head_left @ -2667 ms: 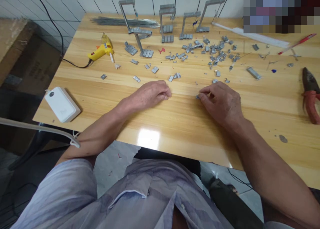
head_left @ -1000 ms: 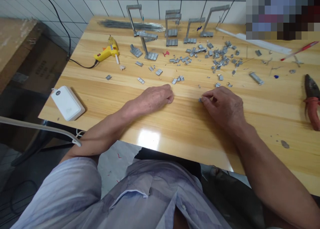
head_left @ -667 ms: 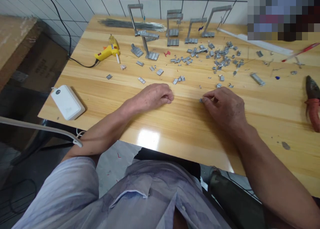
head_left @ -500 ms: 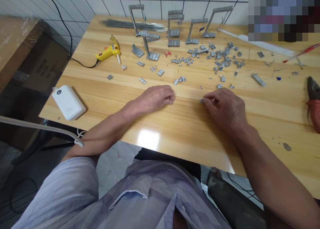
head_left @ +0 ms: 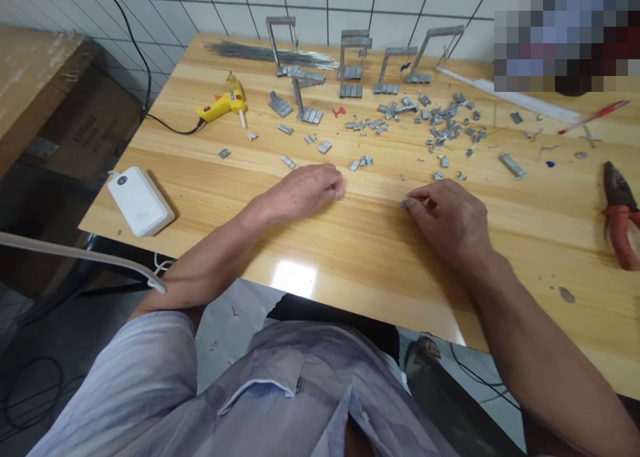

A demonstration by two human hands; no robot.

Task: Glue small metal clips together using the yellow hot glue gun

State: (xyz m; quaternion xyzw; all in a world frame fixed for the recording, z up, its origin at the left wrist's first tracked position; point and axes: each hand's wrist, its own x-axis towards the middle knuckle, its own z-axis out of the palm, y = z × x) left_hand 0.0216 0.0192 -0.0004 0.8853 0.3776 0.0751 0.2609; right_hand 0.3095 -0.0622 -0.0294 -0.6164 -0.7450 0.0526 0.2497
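My right hand [head_left: 450, 220] rests on the wooden table, thumb and forefinger closed on a small grey metal piece [head_left: 403, 204] that mostly hides behind the fingertips. To its left, my left hand [head_left: 317, 189] lies curled into a loose fist on the tabletop; whatever is inside the fingers, if anything, is hidden. Just beyond the left fist are small flat metal pieces [head_left: 361, 162]. Past the right hand lies a scattered heap of bent grey metal pieces [head_left: 447, 129]. Several grey metal stands shaped like small cranes, such as one [head_left: 306, 100], are upright farther back.
A yellow glue gun [head_left: 225, 104] and a white power bank [head_left: 140, 201] lie at left. Red-handled pliers [head_left: 620, 224] and a red pen [head_left: 594, 117] are at right. Thin metal rods [head_left: 273, 54] lie near the tiled wall. A cable crosses beside my left arm.
My left fist has drawn slightly to the left. My right hand keeps its pinch on the small piece in nearly the same place. The view has shifted a little, showing more of the pliers.
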